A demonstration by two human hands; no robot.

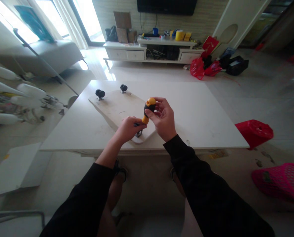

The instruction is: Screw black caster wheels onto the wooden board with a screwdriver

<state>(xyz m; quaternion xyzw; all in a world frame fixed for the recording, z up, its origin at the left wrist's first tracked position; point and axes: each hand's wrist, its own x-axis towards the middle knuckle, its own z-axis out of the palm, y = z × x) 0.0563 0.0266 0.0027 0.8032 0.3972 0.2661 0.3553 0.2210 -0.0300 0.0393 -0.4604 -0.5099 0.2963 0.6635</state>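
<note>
A pale wooden board [117, 108] lies on the white table [201, 112], with two black caster wheels [100, 93] [123, 87] standing up at its far end. My right hand [163, 120] is wrapped round the orange and black handle of a screwdriver [148, 110], held upright over the board's near end. My left hand [128, 129] is closed over a caster's metal fitting [138, 133] at that near end, beside the screwdriver's tip. The wheel under the left hand is mostly hidden.
A red stool [254, 131] and a pink basket [280, 181] sit on the floor to the right. A white panel [15, 168] lies on the floor at left. A TV cabinet [152, 51] with clutter stands at the back, with red bags [198, 67] near it.
</note>
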